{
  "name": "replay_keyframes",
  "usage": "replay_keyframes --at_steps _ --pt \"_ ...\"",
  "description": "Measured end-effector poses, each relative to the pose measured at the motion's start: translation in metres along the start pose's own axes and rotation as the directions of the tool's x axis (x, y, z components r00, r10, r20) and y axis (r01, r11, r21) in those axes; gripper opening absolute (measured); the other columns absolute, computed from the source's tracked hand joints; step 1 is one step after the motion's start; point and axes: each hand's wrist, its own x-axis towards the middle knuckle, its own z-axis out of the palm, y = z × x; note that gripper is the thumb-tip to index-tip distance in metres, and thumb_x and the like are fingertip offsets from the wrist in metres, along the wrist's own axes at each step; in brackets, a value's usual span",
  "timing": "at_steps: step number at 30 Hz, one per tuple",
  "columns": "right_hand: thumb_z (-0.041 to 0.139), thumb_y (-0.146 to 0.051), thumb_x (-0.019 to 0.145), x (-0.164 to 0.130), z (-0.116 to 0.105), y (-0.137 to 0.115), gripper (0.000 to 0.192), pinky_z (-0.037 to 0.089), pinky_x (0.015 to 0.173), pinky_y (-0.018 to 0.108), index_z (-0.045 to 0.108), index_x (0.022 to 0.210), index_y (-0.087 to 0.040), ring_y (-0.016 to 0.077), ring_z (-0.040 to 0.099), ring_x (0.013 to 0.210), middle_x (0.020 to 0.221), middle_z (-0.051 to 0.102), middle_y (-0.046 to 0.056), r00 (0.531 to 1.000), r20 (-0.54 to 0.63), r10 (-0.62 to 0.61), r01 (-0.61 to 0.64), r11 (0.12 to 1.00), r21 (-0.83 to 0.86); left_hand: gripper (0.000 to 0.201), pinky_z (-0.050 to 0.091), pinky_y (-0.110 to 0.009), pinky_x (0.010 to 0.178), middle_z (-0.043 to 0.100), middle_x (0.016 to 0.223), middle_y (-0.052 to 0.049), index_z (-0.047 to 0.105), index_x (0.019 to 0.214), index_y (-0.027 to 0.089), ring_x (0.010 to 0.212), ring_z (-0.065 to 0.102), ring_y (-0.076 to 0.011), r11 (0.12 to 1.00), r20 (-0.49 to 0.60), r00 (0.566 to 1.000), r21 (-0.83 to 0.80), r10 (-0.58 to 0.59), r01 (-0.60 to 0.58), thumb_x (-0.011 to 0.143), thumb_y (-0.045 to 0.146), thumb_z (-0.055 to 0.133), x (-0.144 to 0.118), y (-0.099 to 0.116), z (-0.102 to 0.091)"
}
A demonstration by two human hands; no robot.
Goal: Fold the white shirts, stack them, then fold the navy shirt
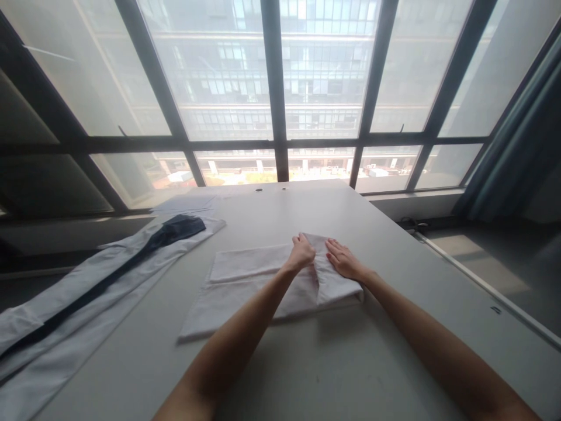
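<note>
A white cloth garment [252, 292], partly folded, lies across the middle of the table, its right end turned over on itself. My left hand [302, 251] is closed on the edge of that turned-over part, near its far side. Flat on the folded layer, my right hand [344, 258] presses with its fingers stretched out. Which kind of garment it is I cannot tell. The cloth under both palms is hidden.
The white table [302, 207] reaches to a large window. More white cloth with a dark strip [114, 272] hangs along the table's left side, beside white sheets [182, 203]. A blue-grey curtain [512, 128] hangs at the right.
</note>
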Motion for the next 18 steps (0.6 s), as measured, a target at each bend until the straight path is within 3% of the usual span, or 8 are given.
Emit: replay_keyframes --at_steps 2,3,6,10,12,14,15,18 --pt "0.03 -0.043 0.105 -0.002 0.002 -0.003 0.059 0.023 0.122 0.06 0.042 0.155 -0.013 0.0319 0.023 0.154 0.165 0.029 0.017 1.0 0.008 0.005 -0.005 0.998 -0.057 0.079 0.039 -0.049 0.112 0.036 0.154 -0.026 0.027 0.156 0.007 0.138 0.044 -0.0365 0.954 -0.162 0.976 0.285 0.145 -0.095 0.084 0.013 0.057 -0.002 0.003 0.001" --pt "0.03 -0.042 0.105 -0.001 0.001 -0.004 0.058 0.024 0.121 0.06 0.043 0.154 -0.014 0.0317 0.025 0.154 0.164 0.031 0.017 1.0 -0.002 -0.002 0.002 0.998 -0.064 0.076 0.035 -0.048 0.115 0.034 0.156 -0.024 0.028 0.157 0.008 0.14 0.041 -0.0356 0.91 -0.169 0.959 0.387 0.228 -0.148 0.086 0.012 0.055 -0.004 0.004 0.003" --pt "0.034 -0.038 0.104 0.001 -0.005 -0.006 0.052 0.03 0.12 0.056 0.053 0.147 -0.017 0.0295 0.037 0.148 0.157 0.045 0.016 0.995 -0.087 -0.04 0.039 0.999 -0.01 0.055 0.036 -0.045 0.116 0.049 0.149 -0.016 0.049 0.147 0.017 0.137 0.047 -0.0292 0.735 0.038 0.93 0.6 0.367 -0.315 0.092 0.013 0.048 -0.009 0.006 0.016" --pt "0.042 -0.039 0.1 -0.011 -0.025 -0.007 0.044 0.04 0.115 0.051 0.071 0.125 -0.016 0.0294 0.057 0.13 0.133 0.066 0.017 0.962 -0.273 -0.002 0.043 0.989 0.144 0.044 0.031 -0.056 0.118 0.05 0.152 -0.013 0.054 0.143 0.022 0.142 0.043 -0.0303 0.659 0.3 0.885 0.59 0.357 -0.466 0.101 0.031 0.047 -0.028 0.016 0.019" --pt "0.044 -0.041 0.101 -0.033 -0.037 -0.008 0.044 0.043 0.113 0.05 0.071 0.124 -0.016 0.0295 0.059 0.127 0.13 0.068 0.016 0.956 -0.294 -0.009 0.071 0.977 0.2 0.056 0.028 -0.058 0.119 0.043 0.158 -0.013 0.044 0.152 0.024 0.148 0.035 -0.0324 0.616 0.468 0.786 0.497 0.403 -0.611 0.102 0.047 0.049 -0.044 0.022 0.012" --pt "0.042 -0.044 0.103 -0.063 -0.047 -0.008 0.046 0.042 0.115 0.05 0.067 0.132 -0.018 0.0286 0.056 0.132 0.137 0.064 0.015 0.97 -0.234 -0.069 0.118 0.972 0.204 0.08 0.025 -0.059 0.12 0.034 0.163 -0.014 0.031 0.159 0.023 0.152 0.025 -0.0371 0.564 0.62 0.669 0.403 0.411 -0.72 0.095 0.063 0.056 -0.062 0.024 0.002" --pt "0.041 -0.045 0.104 -0.08 -0.05 -0.007 0.048 0.04 0.116 0.05 0.062 0.138 -0.019 0.0281 0.052 0.136 0.143 0.06 0.014 0.978 -0.187 -0.097 0.133 0.973 0.189 0.09 0.025 -0.061 0.12 0.031 0.164 -0.016 0.028 0.161 0.021 0.153 0.021 -0.0402 0.544 0.663 0.636 0.39 0.394 -0.743 0.09 0.067 0.06 -0.07 0.023 -0.002" --pt "0.056 -0.05 0.098 -0.119 -0.052 -0.004 0.064 0.038 0.118 0.05 0.046 0.153 -0.021 0.0301 0.041 0.145 0.157 0.046 0.013 0.979 -0.054 -0.196 0.199 0.977 0.076 0.086 0.025 -0.06 0.12 0.033 0.163 -0.018 0.033 0.159 0.019 0.152 0.022 -0.0419 0.493 0.696 0.613 0.41 0.374 -0.767 0.09 0.058 0.067 -0.087 0.014 -0.009"
